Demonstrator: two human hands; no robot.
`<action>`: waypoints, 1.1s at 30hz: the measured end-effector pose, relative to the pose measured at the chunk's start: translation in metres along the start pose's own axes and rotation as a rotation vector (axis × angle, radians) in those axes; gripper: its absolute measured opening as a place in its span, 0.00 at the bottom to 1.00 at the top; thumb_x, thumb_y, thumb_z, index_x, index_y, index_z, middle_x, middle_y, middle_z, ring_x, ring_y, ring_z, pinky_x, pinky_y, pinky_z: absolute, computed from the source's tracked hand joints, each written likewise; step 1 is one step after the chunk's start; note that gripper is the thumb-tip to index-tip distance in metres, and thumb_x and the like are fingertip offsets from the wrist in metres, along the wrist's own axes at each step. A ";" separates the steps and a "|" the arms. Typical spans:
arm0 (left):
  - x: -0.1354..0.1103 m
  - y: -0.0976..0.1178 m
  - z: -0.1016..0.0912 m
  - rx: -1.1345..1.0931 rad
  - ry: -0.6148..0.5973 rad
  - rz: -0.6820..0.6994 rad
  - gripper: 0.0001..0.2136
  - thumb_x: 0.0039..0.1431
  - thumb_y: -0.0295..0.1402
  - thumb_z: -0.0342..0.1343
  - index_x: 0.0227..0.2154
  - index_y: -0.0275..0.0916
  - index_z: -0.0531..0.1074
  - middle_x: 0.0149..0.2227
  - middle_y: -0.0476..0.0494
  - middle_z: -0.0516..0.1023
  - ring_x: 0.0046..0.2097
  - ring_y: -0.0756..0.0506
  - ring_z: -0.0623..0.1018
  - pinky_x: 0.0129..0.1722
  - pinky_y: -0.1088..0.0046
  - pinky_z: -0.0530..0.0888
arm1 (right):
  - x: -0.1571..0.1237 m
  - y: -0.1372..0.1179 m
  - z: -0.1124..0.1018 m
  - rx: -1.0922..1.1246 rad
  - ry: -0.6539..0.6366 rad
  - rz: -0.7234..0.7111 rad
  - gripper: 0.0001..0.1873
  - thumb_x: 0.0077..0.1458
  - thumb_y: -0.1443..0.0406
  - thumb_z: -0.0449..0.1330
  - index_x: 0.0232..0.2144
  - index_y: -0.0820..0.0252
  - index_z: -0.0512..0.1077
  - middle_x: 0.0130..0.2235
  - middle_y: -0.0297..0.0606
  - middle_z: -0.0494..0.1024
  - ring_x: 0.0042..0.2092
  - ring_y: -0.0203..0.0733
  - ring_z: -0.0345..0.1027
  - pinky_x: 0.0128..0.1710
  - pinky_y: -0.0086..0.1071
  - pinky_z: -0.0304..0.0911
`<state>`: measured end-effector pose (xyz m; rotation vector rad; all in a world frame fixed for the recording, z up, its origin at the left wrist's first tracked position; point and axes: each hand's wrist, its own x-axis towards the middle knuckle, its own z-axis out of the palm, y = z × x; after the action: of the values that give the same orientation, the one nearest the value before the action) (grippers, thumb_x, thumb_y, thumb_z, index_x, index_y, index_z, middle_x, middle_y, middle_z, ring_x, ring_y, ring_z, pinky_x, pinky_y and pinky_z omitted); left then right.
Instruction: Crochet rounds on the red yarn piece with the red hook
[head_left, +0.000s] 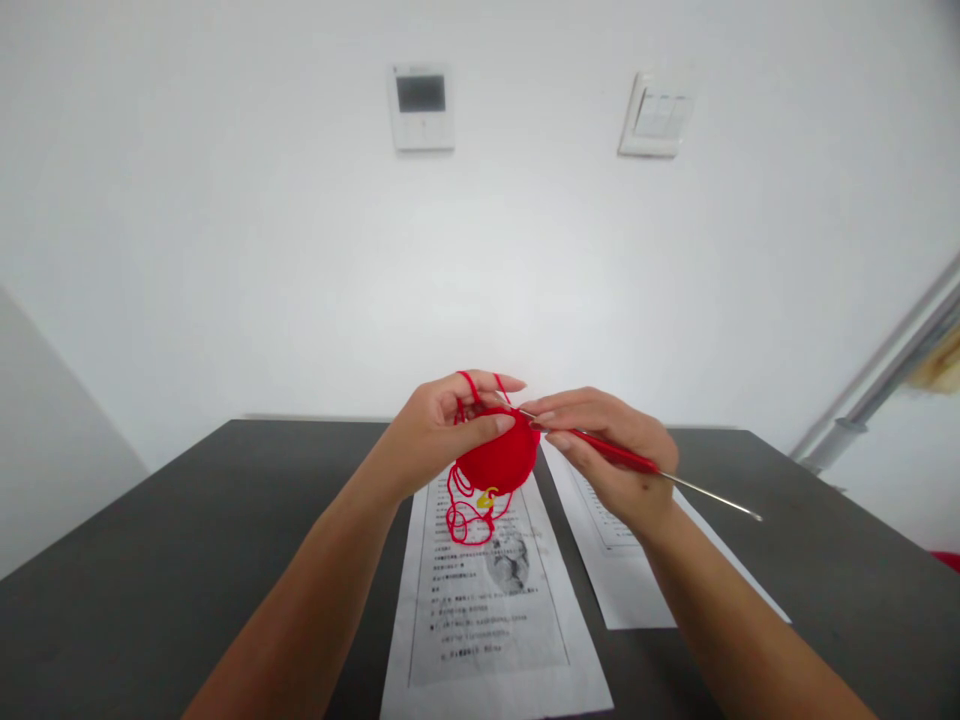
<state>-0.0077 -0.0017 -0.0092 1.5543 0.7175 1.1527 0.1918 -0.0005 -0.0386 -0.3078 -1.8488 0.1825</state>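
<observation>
My left hand (454, 415) pinches a round red crochet piece (499, 455) at its upper edge, thumb in front. Red yarn (466, 385) loops over the left index finger, which is stretched out. Between the fingers of my right hand (607, 435) is a crochet hook (615, 452) with a red grip and metal ends. Its working tip meets the top edge of the piece near the left fingertips, where the exact stitch is too small to make out. Below the piece dangle a yellow stitch marker (487, 498) and loose loops of red yarn (469, 525).
Two printed sheets lie on the dark table (300, 470): one sheet (495, 660) under the hands, another sheet (637, 590) to the right. A white wall with a panel (422, 108) and a switch (656, 115) rises behind. A metal pole (892, 365) stands at the right.
</observation>
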 end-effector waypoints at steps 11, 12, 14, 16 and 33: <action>-0.002 0.001 -0.008 0.308 0.036 0.083 0.08 0.56 0.34 0.61 0.37 0.38 0.80 0.43 0.41 0.82 0.45 0.43 0.79 0.44 0.67 0.74 | 0.000 0.001 0.003 0.175 0.073 0.082 0.11 0.57 0.72 0.62 0.39 0.52 0.80 0.41 0.38 0.84 0.43 0.42 0.78 0.43 0.38 0.74; -0.001 0.001 -0.009 0.339 0.035 0.094 0.08 0.56 0.34 0.61 0.36 0.38 0.81 0.44 0.41 0.82 0.45 0.42 0.79 0.45 0.67 0.74 | 0.000 0.001 0.003 0.181 0.076 0.088 0.11 0.57 0.72 0.63 0.39 0.52 0.80 0.41 0.38 0.84 0.42 0.42 0.78 0.43 0.38 0.75; -0.001 0.000 -0.010 0.380 0.021 0.114 0.08 0.57 0.34 0.60 0.36 0.38 0.81 0.44 0.40 0.82 0.47 0.41 0.78 0.46 0.65 0.73 | -0.001 0.002 0.003 0.182 0.083 0.095 0.11 0.57 0.71 0.63 0.39 0.52 0.80 0.40 0.38 0.84 0.42 0.42 0.78 0.43 0.38 0.75; 0.000 -0.002 -0.011 0.409 0.002 0.125 0.08 0.57 0.34 0.59 0.36 0.39 0.82 0.46 0.40 0.81 0.50 0.40 0.77 0.49 0.64 0.72 | -0.001 0.003 0.003 0.176 0.088 0.098 0.10 0.57 0.71 0.63 0.39 0.52 0.80 0.40 0.38 0.84 0.42 0.42 0.78 0.43 0.38 0.75; -0.002 -0.002 -0.012 0.514 -0.064 0.094 0.18 0.59 0.43 0.58 0.50 0.44 0.77 0.55 0.41 0.77 0.57 0.38 0.75 0.56 0.60 0.70 | 0.000 0.003 0.002 0.166 0.099 0.066 0.12 0.57 0.73 0.62 0.39 0.51 0.80 0.40 0.36 0.83 0.43 0.41 0.78 0.44 0.37 0.74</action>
<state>-0.0192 0.0015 -0.0117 2.0612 0.9566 1.0276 0.1903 0.0021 -0.0402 -0.2581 -1.7150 0.3583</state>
